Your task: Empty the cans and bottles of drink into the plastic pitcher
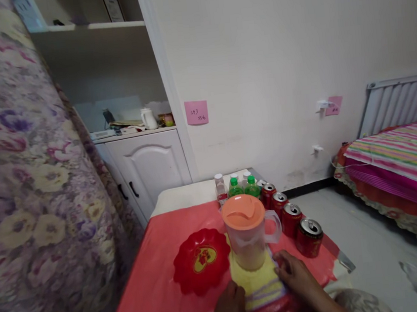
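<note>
A clear plastic pitcher [248, 246] with an orange lid stands upright on a yellow cloth [261, 284] with a pale purple border. At the cloth's left edge is my left hand [230, 308], its fingers curled and closed; whether they pinch the cloth is hidden. My right hand [295, 273] touches the right edge of the cloth, fingers bent together below the pitcher's handle; what lies between them is too small to make out. Left of the pitcher sits a red scalloped plate [183, 270] with a gold emblem.
Several red cans [309, 238] line the right side of the red-covered table [153, 271]. Green-capped bottles [252, 187] and a white-capped bottle [220, 187] stand at the back. A floral curtain [27, 170] hangs left; a bed [405, 155] is at the right.
</note>
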`<action>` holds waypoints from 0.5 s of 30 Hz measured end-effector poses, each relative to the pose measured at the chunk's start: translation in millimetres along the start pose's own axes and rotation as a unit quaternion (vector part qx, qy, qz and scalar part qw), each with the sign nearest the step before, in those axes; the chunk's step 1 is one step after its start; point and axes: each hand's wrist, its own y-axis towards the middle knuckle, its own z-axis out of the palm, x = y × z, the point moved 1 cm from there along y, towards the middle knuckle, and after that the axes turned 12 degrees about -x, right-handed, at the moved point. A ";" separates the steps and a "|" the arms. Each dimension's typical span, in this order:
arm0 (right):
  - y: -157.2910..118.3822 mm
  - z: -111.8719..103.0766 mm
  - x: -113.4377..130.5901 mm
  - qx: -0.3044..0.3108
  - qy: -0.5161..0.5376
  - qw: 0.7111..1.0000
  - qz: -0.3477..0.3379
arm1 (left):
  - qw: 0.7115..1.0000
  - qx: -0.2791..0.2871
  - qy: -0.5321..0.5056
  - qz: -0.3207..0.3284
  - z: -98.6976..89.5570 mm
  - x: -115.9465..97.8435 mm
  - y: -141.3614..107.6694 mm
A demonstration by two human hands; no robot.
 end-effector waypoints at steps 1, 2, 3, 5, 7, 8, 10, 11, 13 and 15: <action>-0.2 0.0 -0.5 0.001 0.000 1.000 -0.001 | 1.000 0.002 0.012 0.001 0.5 0.3 0.2; -0.5 0.0 -1.1 0.003 -0.001 1.000 -0.002 | 1.000 0.007 0.024 0.001 1.7 1.1 0.4; -0.7 0.0 -1.8 0.004 -0.003 1.000 -0.003 | 0.999 0.014 0.033 -0.001 3.5 2.4 0.5; -1.1 0.3 -3.1 0.006 -0.006 1.000 -0.005 | 0.999 0.020 0.043 -0.004 8.2 5.6 1.0; -1.2 0.6 -4.1 0.007 -0.010 1.000 -0.004 | 0.999 0.022 0.042 -0.002 13.6 8.9 1.4; -1.3 0.7 -4.3 0.007 -0.012 1.000 -0.003 | 0.999 0.022 0.041 -0.001 16.3 10.6 1.5; -1.4 0.9 -4.1 0.008 -0.011 1.000 -0.003 | 0.999 0.017 0.043 0.000 21.8 13.9 1.6; -1.5 0.9 -3.7 0.009 -0.010 1.000 -0.003 | 0.999 0.008 0.045 0.003 24.5 15.3 1.6; -1.6 1.1 -2.6 0.014 -0.006 1.000 -0.003 | 0.998 -0.023 0.049 0.014 29.7 16.8 2.0; -1.6 1.6 -2.1 0.020 0.004 1.000 0.002 | 0.996 -0.060 0.049 0.034 34.2 15.3 3.7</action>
